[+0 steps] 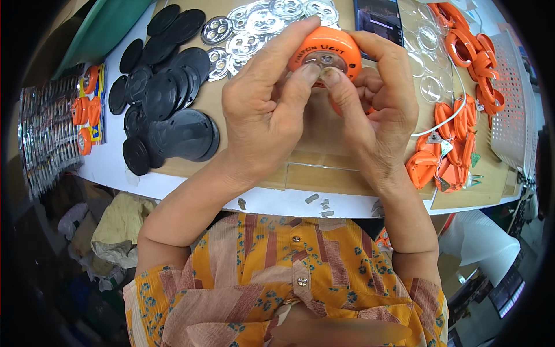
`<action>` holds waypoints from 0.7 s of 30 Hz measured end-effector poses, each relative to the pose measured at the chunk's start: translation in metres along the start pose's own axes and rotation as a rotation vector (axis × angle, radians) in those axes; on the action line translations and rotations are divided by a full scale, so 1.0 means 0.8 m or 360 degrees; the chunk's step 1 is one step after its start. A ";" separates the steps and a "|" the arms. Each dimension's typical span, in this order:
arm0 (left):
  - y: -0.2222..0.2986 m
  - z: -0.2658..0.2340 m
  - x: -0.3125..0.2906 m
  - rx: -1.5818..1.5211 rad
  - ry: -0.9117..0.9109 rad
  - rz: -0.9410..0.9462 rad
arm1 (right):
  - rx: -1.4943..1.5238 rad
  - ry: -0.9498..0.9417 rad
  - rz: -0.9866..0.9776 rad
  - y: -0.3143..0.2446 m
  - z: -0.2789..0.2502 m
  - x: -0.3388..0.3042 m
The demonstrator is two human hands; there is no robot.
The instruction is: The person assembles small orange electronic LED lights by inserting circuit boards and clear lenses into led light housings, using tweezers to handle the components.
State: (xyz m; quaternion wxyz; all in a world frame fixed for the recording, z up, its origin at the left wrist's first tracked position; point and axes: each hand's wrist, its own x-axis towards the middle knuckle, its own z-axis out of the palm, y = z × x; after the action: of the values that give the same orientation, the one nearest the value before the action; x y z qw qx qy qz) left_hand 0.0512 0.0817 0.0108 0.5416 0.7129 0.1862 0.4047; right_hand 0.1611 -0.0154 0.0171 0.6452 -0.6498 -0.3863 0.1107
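Observation:
Between my two hands, raised above the table, is a round orange push light [329, 45] with a clear lens and silvery reflector in its middle. My left hand [269, 95] grips its left side, thumb pressed on the lens. The fingers of my right hand [378, 87] curl around the right side, with that thumb also against the lower part of the lens. Both thumb tips almost meet there. Part of the light's lower edge is hidden behind the thumbs. Shiny silver reflector discs [263, 22] lie behind my left hand, and clear lens discs [430, 87] to the right of my right hand.
Black round covers [167, 95] are piled at left. Orange rings [462, 46] and orange housings with small parts [454, 156] lie at right, near a white perforated basket [511, 104]. A phone [378, 20] rests at the back. Packaged batteries [49, 127] sit far left, beside a green basin [104, 34].

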 end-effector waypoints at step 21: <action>-0.064 -0.005 0.034 0.0106 -0.0021 0.1288 | -0.0425 -0.0049 -0.0181 0.005 0.010 0.000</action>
State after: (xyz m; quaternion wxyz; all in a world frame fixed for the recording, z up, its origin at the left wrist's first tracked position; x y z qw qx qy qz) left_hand 0.0732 0.1213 -0.0256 0.3164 0.7483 -0.0998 0.5745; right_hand 0.1572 -0.0089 0.0123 0.5523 -0.7051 -0.4436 0.0316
